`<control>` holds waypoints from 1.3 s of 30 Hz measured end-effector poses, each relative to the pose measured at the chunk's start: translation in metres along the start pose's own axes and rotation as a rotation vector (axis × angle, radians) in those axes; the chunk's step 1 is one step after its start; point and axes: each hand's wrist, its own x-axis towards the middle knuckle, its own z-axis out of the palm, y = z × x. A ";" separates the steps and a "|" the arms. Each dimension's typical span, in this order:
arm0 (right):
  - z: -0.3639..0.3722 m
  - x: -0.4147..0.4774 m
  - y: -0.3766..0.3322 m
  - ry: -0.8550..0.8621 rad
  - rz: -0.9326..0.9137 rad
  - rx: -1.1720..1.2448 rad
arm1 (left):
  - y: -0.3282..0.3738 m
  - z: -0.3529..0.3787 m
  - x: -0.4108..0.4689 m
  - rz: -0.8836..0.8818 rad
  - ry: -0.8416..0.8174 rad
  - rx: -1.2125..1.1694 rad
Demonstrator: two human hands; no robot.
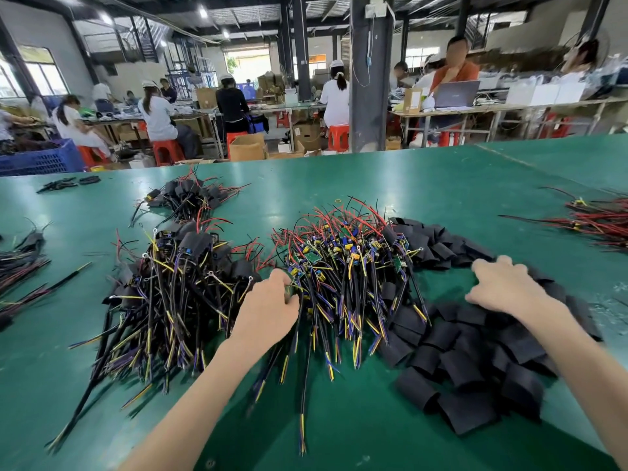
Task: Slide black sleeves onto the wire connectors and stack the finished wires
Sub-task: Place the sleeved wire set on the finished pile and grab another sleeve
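Green tabletop. Wires with no sleeves lie in pile at middle, small green boards on ends. Left hand at pile's near left side, fingers curled round few wires. Sleeves heaped toward near right corner. Right hand on heap, fingers bent, tips touching sleeves; cannot tell if holding one. Done wires stacked just left of pile. Second stack further back.
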 end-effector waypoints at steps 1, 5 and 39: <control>0.001 -0.001 -0.004 0.037 -0.047 0.017 | 0.001 0.001 0.000 -0.014 0.011 -0.023; 0.009 -0.004 -0.015 0.143 -0.182 0.112 | 0.000 0.004 0.001 -0.041 0.055 -0.126; 0.036 0.022 -0.007 0.363 -0.349 -0.043 | 0.026 -0.021 0.054 -0.295 -0.009 -0.593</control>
